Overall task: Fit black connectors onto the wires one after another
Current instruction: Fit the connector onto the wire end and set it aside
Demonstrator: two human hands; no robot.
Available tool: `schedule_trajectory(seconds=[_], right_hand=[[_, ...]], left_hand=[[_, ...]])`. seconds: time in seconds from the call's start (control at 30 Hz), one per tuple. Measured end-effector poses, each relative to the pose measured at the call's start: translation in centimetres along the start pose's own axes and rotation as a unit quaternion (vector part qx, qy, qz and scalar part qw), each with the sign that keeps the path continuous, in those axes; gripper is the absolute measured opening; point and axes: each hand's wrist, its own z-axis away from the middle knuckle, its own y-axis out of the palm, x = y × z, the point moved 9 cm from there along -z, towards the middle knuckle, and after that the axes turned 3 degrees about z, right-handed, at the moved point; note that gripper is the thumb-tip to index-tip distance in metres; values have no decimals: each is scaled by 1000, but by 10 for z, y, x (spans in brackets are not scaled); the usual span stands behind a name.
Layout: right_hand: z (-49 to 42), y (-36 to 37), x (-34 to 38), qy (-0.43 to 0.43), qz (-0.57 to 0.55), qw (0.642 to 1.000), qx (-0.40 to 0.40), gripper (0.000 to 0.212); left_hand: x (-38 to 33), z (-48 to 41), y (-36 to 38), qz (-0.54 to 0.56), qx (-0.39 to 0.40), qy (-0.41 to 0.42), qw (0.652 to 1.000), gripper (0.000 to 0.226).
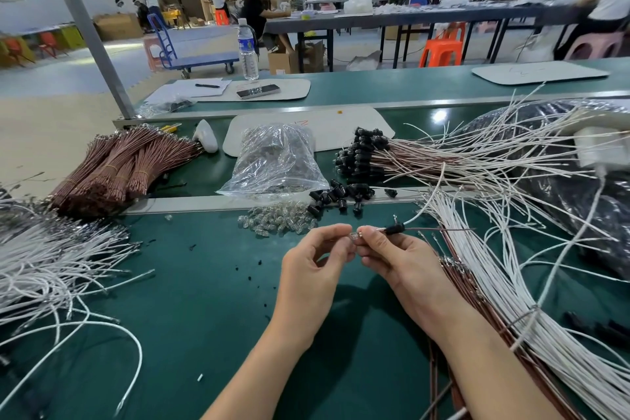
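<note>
Above the green desk (204, 300), the left hand (315, 262) pinches a clear bulb (355, 237) against the fingertips of the right hand (395, 259). The right hand grips a black connector (395, 228), whose wires (443, 230) trail rightward. Loose connectors (335, 198) lie beyond, beside a bulb pile (276, 219).

Smooth green conveyor belt (204, 300) beside brushed metal rail (204, 207); crinkled glossy clear plastic bag (272, 164); matt black plastic connectors (335, 196); smooth white plastic-sheathed wires (504, 293); small clear glossy bulbs (276, 220).
</note>
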Motion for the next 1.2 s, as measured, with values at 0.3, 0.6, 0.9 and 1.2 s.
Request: schedule_trajectory(seconds=[0.3,0.6,0.9,1.2], right_hand=[[0,-1,0,3,-4,1000,1,27],[1,0,1,5,-7,1000,2,23],[1,-1,0,7,-11,1000,-3,22],[0,0,0,-6,8,1000,11,28]], left_hand=[[-5,2,1,2,-5,10,1000,17],[-3,2,0,-16,-6,10,1000,16],[-3,3,2,-45,-2,22,999,19],[-6,3,1,-65,-3,42,997,22]])
